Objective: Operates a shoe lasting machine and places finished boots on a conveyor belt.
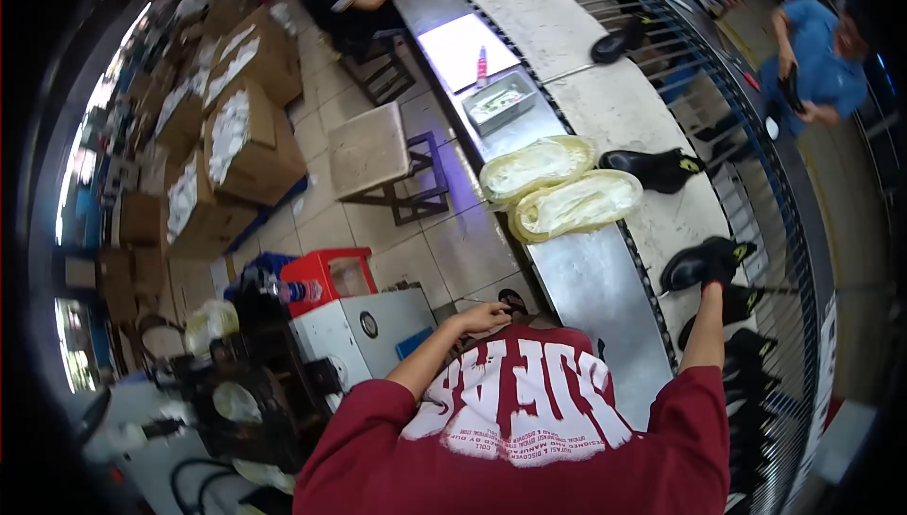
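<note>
My right arm reaches forward to a black shoe (692, 266) on the pale conveyor belt. My right hand (715, 283) is at the shoe's heel end, where a red edge shows at the wrist. Its fingers are hard to make out against the dark shoe. My left hand (486, 316) rests low in front of my body, fingers stretched out, holding nothing I can see. Two yellowish translucent shoe-shaped pieces (581, 205) with whitish insides lie side by side on the metal bench (597, 279). Just beyond my right hand's shoe lies another black shoe (652, 170).
A grey tray (499, 101) and a lit white panel (468, 50) sit farther along the bench. A wooden stool (373, 151), red stool (326, 279) and cartons (250, 142) stand left. More shoes fill the rack (751, 373) at right. Other people work nearby.
</note>
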### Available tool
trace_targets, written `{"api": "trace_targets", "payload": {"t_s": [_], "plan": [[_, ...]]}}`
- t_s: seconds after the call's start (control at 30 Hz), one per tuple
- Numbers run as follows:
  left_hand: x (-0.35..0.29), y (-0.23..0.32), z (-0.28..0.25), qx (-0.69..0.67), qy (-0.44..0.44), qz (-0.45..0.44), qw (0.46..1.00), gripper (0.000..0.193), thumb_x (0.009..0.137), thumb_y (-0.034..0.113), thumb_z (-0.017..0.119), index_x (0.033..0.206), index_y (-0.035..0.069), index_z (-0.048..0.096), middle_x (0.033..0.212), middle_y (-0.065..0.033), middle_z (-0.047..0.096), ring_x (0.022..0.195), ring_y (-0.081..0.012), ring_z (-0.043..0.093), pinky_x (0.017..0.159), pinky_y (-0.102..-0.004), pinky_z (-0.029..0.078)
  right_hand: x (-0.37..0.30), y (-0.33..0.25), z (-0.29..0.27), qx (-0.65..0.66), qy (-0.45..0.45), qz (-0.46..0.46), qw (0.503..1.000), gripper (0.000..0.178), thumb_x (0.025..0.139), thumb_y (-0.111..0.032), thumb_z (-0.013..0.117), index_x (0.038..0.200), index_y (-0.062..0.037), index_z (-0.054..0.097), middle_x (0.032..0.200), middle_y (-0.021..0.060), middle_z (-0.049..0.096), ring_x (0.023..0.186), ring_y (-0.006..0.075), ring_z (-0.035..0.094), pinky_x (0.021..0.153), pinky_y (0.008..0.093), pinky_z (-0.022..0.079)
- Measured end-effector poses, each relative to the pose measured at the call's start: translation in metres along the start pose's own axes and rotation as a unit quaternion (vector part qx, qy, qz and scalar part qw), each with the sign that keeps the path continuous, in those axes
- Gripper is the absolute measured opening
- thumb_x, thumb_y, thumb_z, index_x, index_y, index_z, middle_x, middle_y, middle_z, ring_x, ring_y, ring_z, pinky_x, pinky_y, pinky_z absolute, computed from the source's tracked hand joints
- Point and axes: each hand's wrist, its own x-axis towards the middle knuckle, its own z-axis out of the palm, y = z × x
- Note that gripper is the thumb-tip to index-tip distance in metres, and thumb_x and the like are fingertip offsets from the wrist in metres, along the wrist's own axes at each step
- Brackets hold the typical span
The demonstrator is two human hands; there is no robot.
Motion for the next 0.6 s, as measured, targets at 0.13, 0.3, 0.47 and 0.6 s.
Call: {"api": "trace_targets", "payload": {"t_s": [0.13,0.3,0.47,0.6], "plan": [[-0.017,-0.155,0.014,-0.116,0.179,-0.144,0.966,0.065,0.093,0.045,0.060,0.146,0.010,0.049,0.139,-0.0189,0.058,0.130,-0.0325,0.054,0.108,-0.0369,0.042,-0.015,-0.055,0.019,0.040,-0.013,0.169,0.985,0.055,0.080,-0.034,0.079,0.124,-0.0036,0.066,0.115,0.0073,0.069,0.101,0.0187,0.067,0.089,0.0315,0.055],[-0.028,-0.228,0.073,-0.273,0.315,-0.193,0.888,0.055,0.094,0.039,0.058,0.138,0.006,0.057,0.137,-0.0197,0.060,0.127,-0.0354,0.056,0.107,-0.0402,0.043,-0.081,-0.102,0.004,-0.209,0.110,0.224,0.946,0.092,0.076,-0.061,0.075,0.133,0.0066,0.050,0.121,0.0261,0.064,0.102,0.0349,0.068,0.081,0.0388,0.060],[-0.021,-0.261,0.157,-0.341,0.363,-0.161,0.852,0.043,0.093,0.032,0.061,0.127,0.005,0.065,0.118,-0.0160,0.070,0.110,-0.0260,0.065,0.093,-0.0368,0.050,-0.188,-0.111,0.023,-0.262,0.003,-0.141,0.955,0.046,0.091,-0.034,0.061,0.119,0.0026,0.062,0.110,0.0235,0.066,0.103,0.0402,0.063,0.090,0.0458,0.050],[-0.030,-0.260,0.171,-0.314,0.332,-0.227,0.860,0.043,0.090,0.036,0.061,0.122,0.007,0.069,0.124,-0.0175,0.068,0.118,-0.0314,0.062,0.102,-0.0391,0.046,-0.255,-0.141,0.039,-0.319,-0.121,-0.236,0.910,0.050,0.091,-0.034,0.063,0.123,0.0039,0.059,0.123,0.0249,0.061,0.117,0.0381,0.058,0.100,0.0430,0.046]]}}
